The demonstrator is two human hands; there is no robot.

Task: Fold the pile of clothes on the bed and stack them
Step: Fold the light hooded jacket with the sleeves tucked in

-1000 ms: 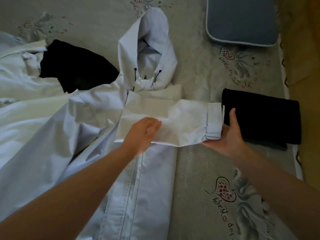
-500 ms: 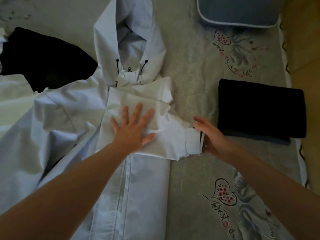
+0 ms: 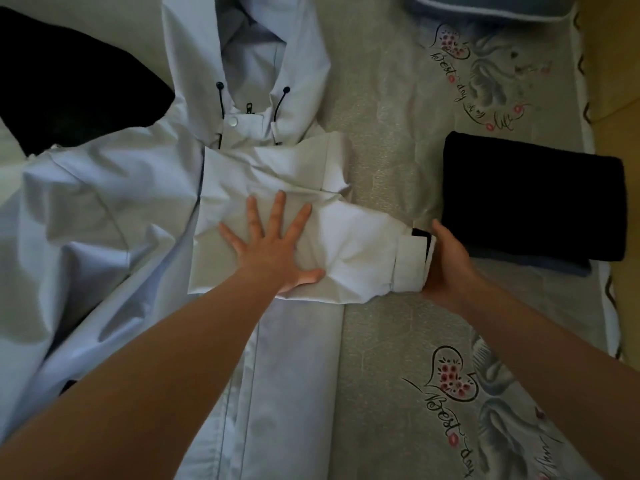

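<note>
Head view: the sleeve point(image 3: 349, 251) is pressed flat by the spread left hand point(image 3: 273, 251); its cuff point(image 3: 410, 265) is gripped by the right hand point(image 3: 446, 265).

A pale grey-green quilted bedsheet point(image 3: 398, 334), printed with dark-outlined hearts filled with small red flowers, grey swans and curly black script, covers the bed. At the far edge of that bedsheet lies a blue-grey cushion with white piping point(image 3: 491, 6), only its near edge showing. Along the bedsheet's right edge runs a white scalloped border with dark trim point(image 3: 604, 299). Beyond that border, further right of the bedsheet, is a mustard-yellow surface point(image 3: 620, 81); what it is cannot be told.
</note>
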